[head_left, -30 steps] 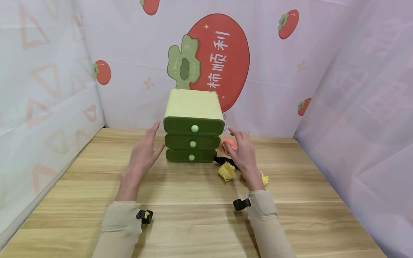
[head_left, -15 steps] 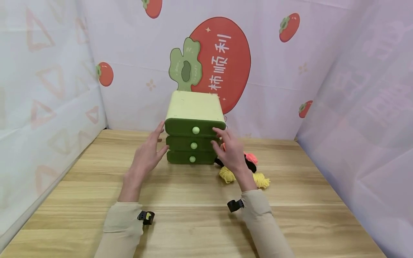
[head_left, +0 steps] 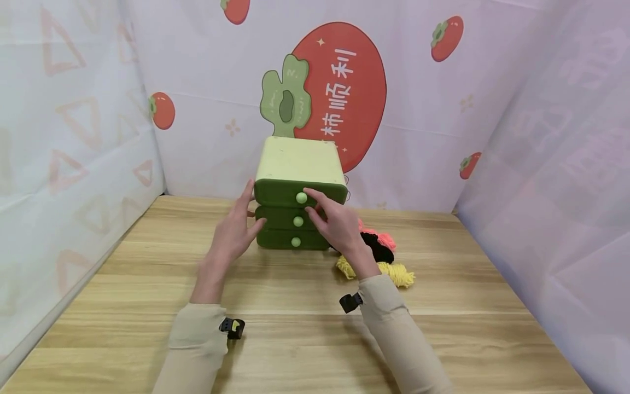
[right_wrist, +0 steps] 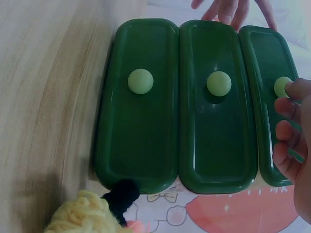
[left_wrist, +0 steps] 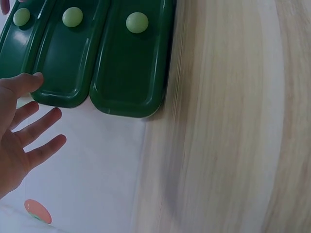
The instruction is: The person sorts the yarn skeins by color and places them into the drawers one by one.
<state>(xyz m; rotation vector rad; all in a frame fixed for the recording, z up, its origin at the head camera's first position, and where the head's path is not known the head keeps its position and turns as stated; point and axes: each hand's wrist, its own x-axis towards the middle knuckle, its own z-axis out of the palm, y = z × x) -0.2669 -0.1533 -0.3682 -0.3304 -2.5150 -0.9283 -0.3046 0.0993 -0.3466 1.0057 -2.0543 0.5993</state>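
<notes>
A small three-drawer cabinet (head_left: 305, 158) stands on the table, with a cream top and dark green drawer fronts, all closed. Each front bears a pale green round knob. Along the cabinet's left side my left hand (head_left: 233, 232) is spread, its thumb in front of the middle drawer (left_wrist: 68, 53) and its other fingers by the left edge. My right hand (head_left: 339, 224) reaches across the fronts, fingertips at the top knob (head_left: 301, 197). In the right wrist view a fingertip overlaps that knob (right_wrist: 282, 86), with the fingers bent but not around it.
Right of the cabinet, partly behind my right forearm, lie yellow yarn (head_left: 396, 273), black yarn (head_left: 378, 248) and pink yarn (head_left: 386, 239). Printed cloth walls (head_left: 211, 65) enclose the wooden table (head_left: 295, 350) at the back and both sides.
My right hand has moved left from the cabinet's right side to the top knob. My left hand has come closer to the left edge, its thumb now before the middle drawer.
</notes>
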